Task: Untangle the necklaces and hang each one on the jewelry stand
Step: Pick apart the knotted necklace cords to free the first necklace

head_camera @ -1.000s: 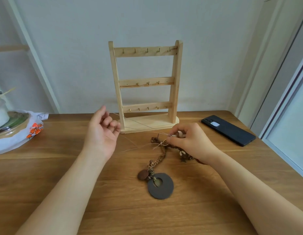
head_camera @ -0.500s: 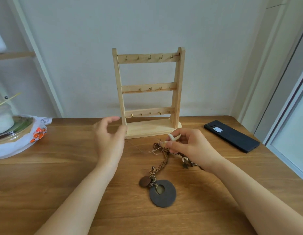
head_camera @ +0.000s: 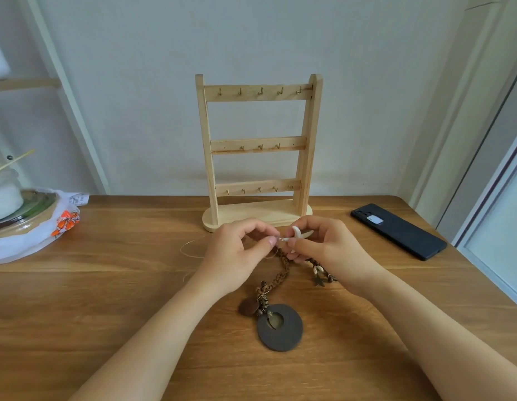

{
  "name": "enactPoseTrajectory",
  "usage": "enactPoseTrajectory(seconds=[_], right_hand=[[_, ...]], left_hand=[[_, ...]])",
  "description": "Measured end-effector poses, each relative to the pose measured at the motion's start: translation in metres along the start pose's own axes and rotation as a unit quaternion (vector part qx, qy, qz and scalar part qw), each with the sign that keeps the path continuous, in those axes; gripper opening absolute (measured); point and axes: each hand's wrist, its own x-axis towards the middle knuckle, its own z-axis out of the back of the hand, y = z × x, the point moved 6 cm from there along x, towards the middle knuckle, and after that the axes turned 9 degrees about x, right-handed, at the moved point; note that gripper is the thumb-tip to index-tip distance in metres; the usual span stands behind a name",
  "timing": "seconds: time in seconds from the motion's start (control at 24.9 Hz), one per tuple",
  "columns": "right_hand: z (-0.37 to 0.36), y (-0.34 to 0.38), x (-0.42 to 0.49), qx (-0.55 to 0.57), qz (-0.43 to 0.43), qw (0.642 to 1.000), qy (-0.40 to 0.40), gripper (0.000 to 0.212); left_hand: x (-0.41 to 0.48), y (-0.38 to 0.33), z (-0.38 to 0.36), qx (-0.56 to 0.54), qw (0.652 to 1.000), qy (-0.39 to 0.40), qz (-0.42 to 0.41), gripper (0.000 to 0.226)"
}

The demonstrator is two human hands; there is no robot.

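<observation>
Two hands work just near of the empty jewelry stand (head_camera: 258,146): left hand (head_camera: 239,251) pinches the thin cord (head_camera: 182,249), right hand (head_camera: 326,248) pinches its white pendant (head_camera: 302,234), probably teasing it off the braided necklace (head_camera: 283,267) lying on the bench (head_camera: 135,285).

Bare table (head_camera: 127,287) lies open at the near left. The stand (head_camera: 258,144) blocks straight ahead, a phone (head_camera: 397,231) lies right, and a bag (head_camera: 34,235) sits far left.

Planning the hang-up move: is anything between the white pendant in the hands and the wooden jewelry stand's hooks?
Nothing visible. The white pendant, pinched by the right hand and left hand, sits just in front of the jewelry stand, whose hooks are bare. The phone lies off to the right.
</observation>
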Motion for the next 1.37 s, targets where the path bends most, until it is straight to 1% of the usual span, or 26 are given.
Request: enactPoseTrajectory(seconds=[0.12, 0.24, 0.32, 0.4, 0.44, 0.48, 0.52, 0.56, 0.64, 0.8, 0.89, 0.97, 1.05, 1.09, 1.13, 1.17, 1.25, 1.29, 1.33, 1.37], right_hand=[[-0.001, -0.001, 0.0, -0.039, 0.011, 0.999, 0.004, 0.007], [-0.003, -0.002, -0.002, -0.072, 0.016, 0.997, 0.016, 0.006], [-0.004, -0.002, -0.003, -0.063, 0.011, 0.998, 0.017, 0.004], [-0.004, -0.001, -0.003, -0.046, 0.001, 0.999, 0.016, 0.005], [-0.004, -0.001, -0.003, -0.037, -0.002, 0.999, 0.017, 0.005], [-0.005, -0.001, -0.003, -0.029, -0.004, 0.999, 0.018, 0.006], [-0.005, 0.0, -0.002, -0.022, -0.005, 1.0, 0.019, 0.006], [-0.005, 0.0, -0.002, -0.017, -0.005, 1.0, 0.02, 0.007], [-0.006, 0.0, -0.002, -0.013, -0.006, 0.999, 0.03, 0.007], [-0.008, 0.001, -0.004, -0.009, -0.004, 0.999, 0.043, 0.009], [-0.009, 0.001, -0.005, -0.014, 0.001, 0.999, 0.052, 0.007], [-0.011, 0.001, -0.006, -0.029, 0.014, 0.998, 0.055, 0.005], [-0.011, 0.003, -0.007, -0.05, 0.032, 0.997, 0.045, 0.005], [-0.01, 0.004, -0.007, -0.057, 0.038, 0.997, 0.038, 0.005], [-0.009, 0.004, -0.006, -0.063, 0.043, 0.997, 0.026, 0.006], [-0.007, 0.006, -0.006, -0.078, 0.049, 0.996, 0.016, 0.007], [-0.006, 0.009, -0.005, -0.116, 0.064, 0.991, 0.004, 0.008], [-0.006, 0.01, -0.005, -0.127, 0.071, 0.989, 0.003, 0.008], [-0.006, 0.012, -0.006, -0.133, 0.078, 0.988, 0.003, 0.008], [-0.006, 0.013, -0.007, -0.138, 0.085, 0.987, 0.003, 0.008]], left_hand=[[0.002, -0.001, 0.0, -0.046, 0.999, 0.007, 0.008, 0.016], [-0.001, 0.0, -0.004, -0.038, 0.999, 0.01, 0.005, 0.017], [-0.002, 0.0, 0.0, 0.029, 0.999, -0.038, -0.015, 0.016], [-0.003, -0.004, 0.01, 0.099, 0.987, -0.115, -0.054, 0.016], [-0.003, -0.007, 0.014, 0.11, 0.981, -0.14, -0.074, 0.014], [-0.004, -0.01, 0.016, 0.114, 0.978, -0.148, -0.089, 0.01], [-0.004, -0.013, 0.016, 0.121, 0.977, -0.141, -0.104, 0.005], [-0.004, -0.015, 0.014, 0.136, 0.976, -0.129, -0.114, 0.004], [-0.004, -0.016, 0.009, 0.167, 0.972, -0.109, -0.127, 0.008], [-0.005, -0.016, 0.007, 0.133, 0.978, -0.086, -0.135, 0.004], [-0.006, -0.014, 0.006, 0.114, 0.984, -0.069, -0.122, 0.003], [-0.006, -0.01, 0.004, 0.087, 0.992, -0.041, -0.081, 0.001], [-0.005, -0.005, 0.0, 0.045, 0.998, -0.013, -0.036, 0.008], [-0.004, -0.003, 0.001, 0.023, 0.999, -0.018, -0.015, 0.012], [-0.004, -0.002, 0.005, 0.005, 0.999, -0.041, 0.0, 0.014], [-0.003, -0.003, 0.012, -0.013, 0.996, -0.086, 0.007, 0.014], [-0.003, -0.003, 0.029, -0.003, 0.984, -0.18, -0.006, 0.005], [-0.002, -0.004, 0.032, 0.016, 0.982, -0.19, -0.016, 0.005], [0.0, -0.004, 0.031, 0.038, 0.985, -0.166, -0.023, 0.013], [0.001, -0.004, 0.025, 0.05, 0.991, -0.124, -0.027, 0.019]])
